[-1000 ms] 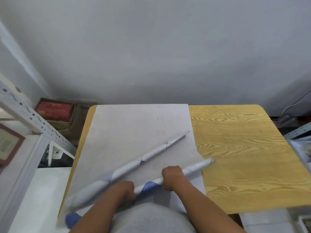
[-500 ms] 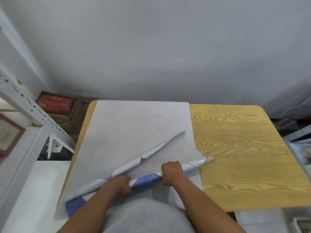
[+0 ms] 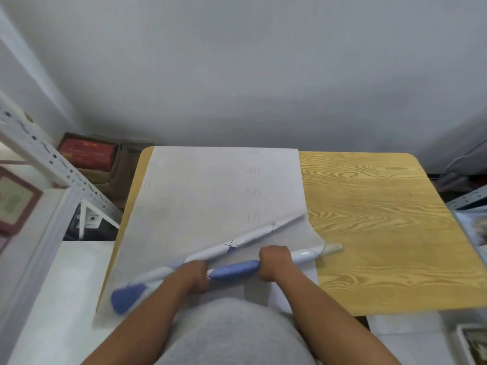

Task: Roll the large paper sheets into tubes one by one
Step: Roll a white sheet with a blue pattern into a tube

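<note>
both hands (image 3: 196, 275) (image 3: 274, 263) gripping a half-rolled paper tube (image 3: 233, 270), flat sheet (image 3: 210, 191) on wooden table (image 3: 382, 233)

Near roll (image 3: 237, 270) turned further, blue band now between hands.

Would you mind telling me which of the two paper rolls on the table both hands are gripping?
The nearer roll, with the blue band between the left hand and right hand. The farther roll lies untouched, angled diagonally behind it.
</note>
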